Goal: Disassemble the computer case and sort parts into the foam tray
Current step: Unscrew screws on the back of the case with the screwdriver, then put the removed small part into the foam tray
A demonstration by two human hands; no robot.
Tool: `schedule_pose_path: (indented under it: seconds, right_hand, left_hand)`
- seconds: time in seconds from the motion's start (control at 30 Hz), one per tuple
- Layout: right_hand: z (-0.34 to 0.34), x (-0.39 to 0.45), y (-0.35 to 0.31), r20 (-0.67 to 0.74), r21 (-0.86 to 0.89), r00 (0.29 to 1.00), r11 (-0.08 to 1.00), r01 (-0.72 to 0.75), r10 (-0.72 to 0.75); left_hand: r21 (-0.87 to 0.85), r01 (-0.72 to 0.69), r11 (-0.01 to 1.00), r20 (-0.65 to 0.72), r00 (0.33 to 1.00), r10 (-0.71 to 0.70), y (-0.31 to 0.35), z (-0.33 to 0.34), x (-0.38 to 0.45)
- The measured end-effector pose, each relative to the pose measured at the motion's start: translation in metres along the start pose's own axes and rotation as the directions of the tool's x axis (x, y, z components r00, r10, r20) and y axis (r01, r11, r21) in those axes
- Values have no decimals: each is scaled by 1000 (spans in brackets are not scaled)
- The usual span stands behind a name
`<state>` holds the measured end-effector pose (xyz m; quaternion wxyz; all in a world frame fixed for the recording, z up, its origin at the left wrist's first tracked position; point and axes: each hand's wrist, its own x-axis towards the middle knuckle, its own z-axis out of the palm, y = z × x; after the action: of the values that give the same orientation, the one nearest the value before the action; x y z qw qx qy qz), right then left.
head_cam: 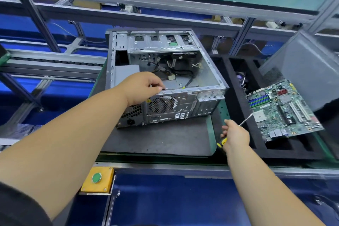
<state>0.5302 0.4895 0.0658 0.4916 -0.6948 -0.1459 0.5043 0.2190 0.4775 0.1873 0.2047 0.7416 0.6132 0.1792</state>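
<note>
Lining the room, aluminium rails (159, 3) beyond conveyor (183, 161).

Both forearms are bare, with a dark sleeve (16, 205) (black, apparently) on the left upper arm.

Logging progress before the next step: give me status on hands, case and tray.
Left hand grips computer case rear edge. Right hand holds screwdriver. Motherboard out, on foam tray. Cables remain inside.

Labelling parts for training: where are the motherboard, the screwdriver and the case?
motherboard (280, 110), head view, board centre.
screwdriver (245, 119), head view, metal shaft.
case (183, 104), head view, rear panel.
</note>
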Motion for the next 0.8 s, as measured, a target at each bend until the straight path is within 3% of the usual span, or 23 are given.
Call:
schedule_pose_path:
  seconds: [0.2, 0.3, 0.43, 0.6, 0.7, 0.8]
  right_hand:
    - [-23, 40, -21, 72, -70, 988, 989, -129, 134]
    - [-30, 42, -28, 101, -104, 986, 987, -125, 136]
    - [-25, 29, -50, 211, -165, 974, 979, 118, -82]
    - [10, -3, -108, 442, -322, 837, 815, 482, -321]
    - [28, 0, -139, 465, -347, 802, 756, 554, -375]
    - [27, 16, -151, 373, -396, 847, 761, 514, -378]
  left_hand:
    - [48, 16, 999, -17, 1000, -15, 3, 4, -1]
    - [52, 28, 998, -19, 999, -27, 3, 5, 0]
    - [83, 36, 996, -6, 999, -36, 2, 5, 0]
    - [92, 12, 996, 12, 1000, -13, -1, 6, 1]
    - [78, 11, 997, 37, 999, -14, -5, 4, 4]
    - [72, 9, 997, 76, 997, -15, -8, 0, 11]
